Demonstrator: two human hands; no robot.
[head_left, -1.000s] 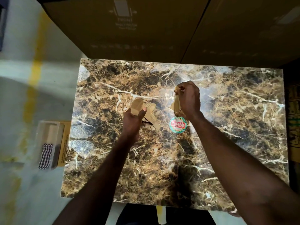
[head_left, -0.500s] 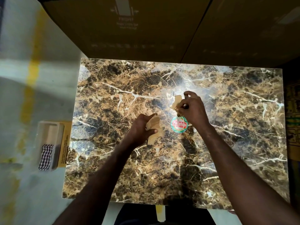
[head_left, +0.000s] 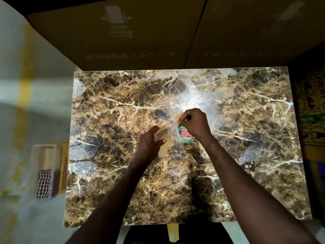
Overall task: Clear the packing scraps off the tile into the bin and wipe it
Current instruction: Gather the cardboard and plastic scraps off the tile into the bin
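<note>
The glossy brown marble-patterned rectangular tile (head_left: 228,173) fills the centre of the view. Near its centre, the left hand (head_left: 149,145) grips a bundle of tan cardboard scraps (head_left: 164,140). At 2 o'clock from it, the right hand (head_left: 194,123) pinches a small tan cardboard scrap (head_left: 177,117) beside a round red-and-green sticker (head_left: 183,136). At 9 o'clock off the tile sits a translucent rectangular bin (head_left: 46,155) containing a black-and-white checked cloth (head_left: 44,184).

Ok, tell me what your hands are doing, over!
Left hand grips cardboard scraps. Right hand pinches another scrap. Round sticker on marble tile. Bin left.
</note>
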